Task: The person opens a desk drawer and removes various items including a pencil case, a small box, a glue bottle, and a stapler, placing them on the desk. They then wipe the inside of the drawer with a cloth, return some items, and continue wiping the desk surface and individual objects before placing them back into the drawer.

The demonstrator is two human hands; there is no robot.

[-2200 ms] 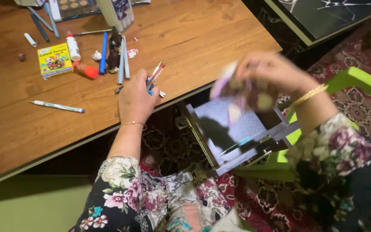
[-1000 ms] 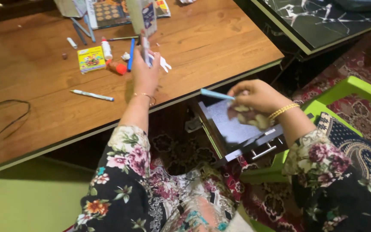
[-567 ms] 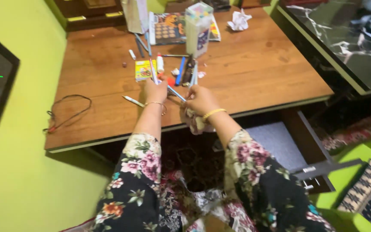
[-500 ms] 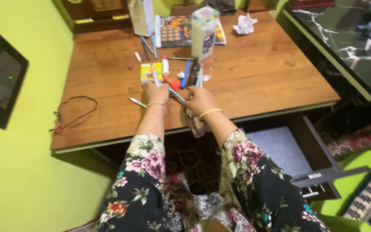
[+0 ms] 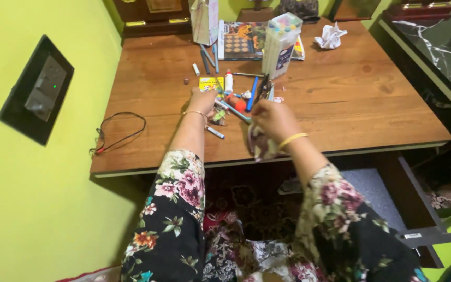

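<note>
Brown wood makes up the counter, beside a bright green wall. At its back stands a tall clear marker box full of markers, near a small yellow packet. Left hand rests its fingers on loose pens. Right hand has fingers closed around a crumpled cloth at the counter's front edge.

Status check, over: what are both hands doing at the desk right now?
Left hand on the pile of pens. Right hand gripping a crumpled cloth and a blue pen. Marker box stands upright just behind.
</note>
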